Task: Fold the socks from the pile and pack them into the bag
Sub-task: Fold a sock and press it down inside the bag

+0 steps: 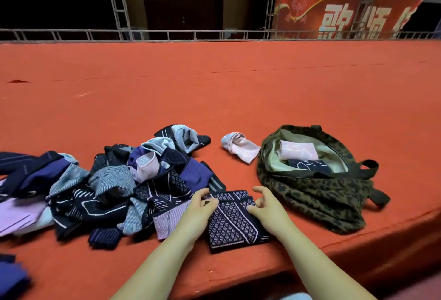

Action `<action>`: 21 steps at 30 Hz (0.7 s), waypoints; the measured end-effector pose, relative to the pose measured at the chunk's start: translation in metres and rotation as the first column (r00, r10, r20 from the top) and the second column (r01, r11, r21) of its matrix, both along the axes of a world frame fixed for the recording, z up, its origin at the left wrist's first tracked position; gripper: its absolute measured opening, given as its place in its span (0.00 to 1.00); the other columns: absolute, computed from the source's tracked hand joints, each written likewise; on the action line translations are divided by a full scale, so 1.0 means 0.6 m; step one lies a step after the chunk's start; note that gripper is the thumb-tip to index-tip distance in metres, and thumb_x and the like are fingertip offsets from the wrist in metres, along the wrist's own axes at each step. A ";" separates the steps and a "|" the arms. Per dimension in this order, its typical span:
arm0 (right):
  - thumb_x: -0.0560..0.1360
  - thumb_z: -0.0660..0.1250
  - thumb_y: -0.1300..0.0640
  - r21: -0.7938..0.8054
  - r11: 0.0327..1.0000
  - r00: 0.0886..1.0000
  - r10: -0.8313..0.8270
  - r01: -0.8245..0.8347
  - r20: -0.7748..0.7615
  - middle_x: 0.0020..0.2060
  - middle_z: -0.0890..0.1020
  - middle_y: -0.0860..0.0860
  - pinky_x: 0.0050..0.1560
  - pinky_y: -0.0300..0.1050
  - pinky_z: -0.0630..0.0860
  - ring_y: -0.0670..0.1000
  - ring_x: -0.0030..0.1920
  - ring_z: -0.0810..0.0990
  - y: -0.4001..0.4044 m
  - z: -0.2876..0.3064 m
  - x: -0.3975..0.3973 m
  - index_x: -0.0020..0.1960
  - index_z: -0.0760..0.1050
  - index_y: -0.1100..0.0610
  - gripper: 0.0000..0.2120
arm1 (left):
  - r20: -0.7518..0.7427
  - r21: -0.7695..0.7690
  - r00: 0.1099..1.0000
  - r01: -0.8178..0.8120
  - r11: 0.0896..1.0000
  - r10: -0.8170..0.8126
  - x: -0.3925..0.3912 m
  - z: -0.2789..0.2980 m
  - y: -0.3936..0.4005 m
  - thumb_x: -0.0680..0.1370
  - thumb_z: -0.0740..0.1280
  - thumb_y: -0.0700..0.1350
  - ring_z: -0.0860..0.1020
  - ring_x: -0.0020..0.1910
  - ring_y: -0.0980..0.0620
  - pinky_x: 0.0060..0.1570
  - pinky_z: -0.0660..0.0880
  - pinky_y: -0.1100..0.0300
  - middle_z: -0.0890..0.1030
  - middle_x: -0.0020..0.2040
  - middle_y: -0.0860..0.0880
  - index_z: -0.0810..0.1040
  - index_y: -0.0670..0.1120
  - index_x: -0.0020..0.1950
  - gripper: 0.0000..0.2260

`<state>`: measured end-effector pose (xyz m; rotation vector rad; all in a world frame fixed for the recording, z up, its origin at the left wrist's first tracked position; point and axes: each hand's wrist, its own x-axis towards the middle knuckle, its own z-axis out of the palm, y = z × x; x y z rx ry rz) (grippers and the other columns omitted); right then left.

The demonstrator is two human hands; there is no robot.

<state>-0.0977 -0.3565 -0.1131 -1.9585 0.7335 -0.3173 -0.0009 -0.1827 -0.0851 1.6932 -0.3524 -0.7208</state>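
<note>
A dark navy sock with a pale diamond pattern (235,222) lies folded on the red surface near the front edge. My left hand (198,206) grips its upper left edge with curled fingers. My right hand (267,206) pinches its right edge, thumb on the fabric and fingers curled above. A pile of socks (114,187) in navy, purple, grey and pink spreads to the left. An open leopard-print bag (317,187) sits to the right, with a folded pink sock (299,150) and a dark folded sock (310,164) inside.
A loose pink and pale blue sock (238,148) lies between the pile and the bag. The red felt surface (214,84) stretches far back to a metal rail (214,34). Its front edge drops off just below my forearms. A blue cloth (12,273) shows at the bottom left.
</note>
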 end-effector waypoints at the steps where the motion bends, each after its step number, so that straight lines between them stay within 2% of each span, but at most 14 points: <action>1: 0.73 0.70 0.62 -0.021 0.999 1.000 -0.024 0.024 0.011 0.32 0.71 0.47 0.37 0.37 0.68 0.44 0.33 0.72 -0.003 -0.003 0.007 0.67 0.67 0.54 0.25 | -0.003 -0.032 1.000 0.007 0.999 -0.007 -0.002 0.000 0.000 0.79 0.63 0.47 0.76 0.52 0.56 0.56 0.70 0.55 0.77 0.57 0.55 0.68 0.55 0.64 0.14; 3: 0.72 0.70 0.62 -0.059 0.996 0.998 -0.061 0.062 0.031 0.33 0.72 0.47 0.40 0.38 0.69 0.45 0.35 0.73 -0.009 -0.007 0.023 0.67 0.67 0.56 0.25 | 0.060 -0.030 0.998 0.036 0.999 -0.034 -0.003 0.000 0.003 0.79 0.63 0.45 0.75 0.52 0.59 0.55 0.70 0.59 0.75 0.60 0.53 0.69 0.55 0.62 0.13; 5: 0.72 0.70 0.61 -0.115 0.990 0.997 -0.082 0.083 0.017 0.33 0.73 0.47 0.44 0.40 0.70 0.46 0.37 0.74 -0.013 -0.007 0.034 0.68 0.67 0.55 0.25 | 0.214 0.074 0.971 0.092 0.993 -0.106 -0.008 -0.006 0.005 0.79 0.64 0.46 0.72 0.62 0.57 0.63 0.67 0.59 0.70 0.69 0.50 0.71 0.57 0.62 0.13; 7: 0.72 0.70 0.59 -0.140 0.987 0.997 -0.081 0.078 -0.014 0.35 0.74 0.47 0.48 0.43 0.72 0.47 0.41 0.76 -0.012 -0.006 0.043 0.68 0.67 0.54 0.26 | 0.374 0.222 0.903 0.134 0.966 -0.211 -0.014 -0.017 0.009 0.79 0.63 0.50 0.59 0.74 0.55 0.73 0.55 0.57 0.57 0.76 0.52 0.71 0.56 0.67 0.16; 9: 0.72 0.70 0.57 -0.194 0.979 0.996 -0.072 0.060 -0.054 0.39 0.75 0.47 0.51 0.45 0.72 0.49 0.45 0.77 -0.009 -0.002 0.048 0.68 0.66 0.54 0.26 | 0.486 0.329 0.823 0.140 0.934 -0.294 -0.023 -0.029 0.011 0.80 0.61 0.53 0.47 0.77 0.55 0.73 0.47 0.57 0.48 0.78 0.53 0.69 0.54 0.70 0.19; 11: 0.72 0.71 0.53 -0.289 0.956 0.995 -0.075 0.052 -0.069 0.45 0.75 0.48 0.54 0.46 0.72 0.50 0.50 0.77 -0.008 0.007 0.039 0.66 0.68 0.52 0.25 | 0.505 0.402 0.778 0.171 0.899 -0.374 -0.023 -0.040 0.010 0.81 0.58 0.54 0.41 0.77 0.54 0.73 0.43 0.56 0.44 0.78 0.52 0.69 0.53 0.70 0.18; 14: 0.68 0.74 0.50 -0.326 0.944 0.996 0.070 -0.050 0.048 0.50 0.74 0.46 0.57 0.41 0.71 0.45 0.52 0.75 -0.005 0.012 -0.007 0.52 0.75 0.48 0.14 | 0.456 0.422 0.788 0.218 0.880 -0.414 -0.013 -0.044 0.009 0.82 0.55 0.54 0.41 0.77 0.54 0.73 0.43 0.57 0.46 0.79 0.51 0.71 0.55 0.69 0.17; 16: 0.63 0.74 0.44 -0.329 0.922 0.975 0.220 -0.204 0.010 0.53 0.72 0.41 0.59 0.31 0.65 0.41 0.57 0.71 -0.005 0.009 -0.050 0.44 0.75 0.41 0.12 | 0.462 0.429 0.787 0.206 0.880 -0.410 -0.007 -0.044 0.005 0.82 0.55 0.54 0.43 0.77 0.54 0.73 0.44 0.57 0.48 0.79 0.51 0.72 0.55 0.68 0.17; 18: 0.62 0.74 0.41 -0.329 0.881 0.941 0.320 -0.340 -0.115 0.60 0.69 0.40 0.59 0.22 0.56 0.39 0.63 0.65 -0.008 0.003 -0.083 0.46 0.74 0.37 0.15 | 0.482 0.446 0.776 0.182 0.876 -0.407 -0.006 -0.043 0.001 0.81 0.56 0.54 0.44 0.77 0.53 0.74 0.45 0.57 0.49 0.79 0.51 0.73 0.55 0.68 0.16; 21: 0.67 0.76 0.49 -0.411 0.823 0.919 0.350 -0.393 -0.180 0.62 0.66 0.39 0.60 0.20 0.51 0.40 0.65 0.61 -0.018 -0.009 -0.092 0.54 0.78 0.41 0.17 | 0.506 0.458 0.774 0.133 0.879 -0.380 -0.008 -0.044 -0.001 0.81 0.57 0.55 0.45 0.77 0.53 0.73 0.45 0.56 0.49 0.79 0.51 0.74 0.57 0.67 0.16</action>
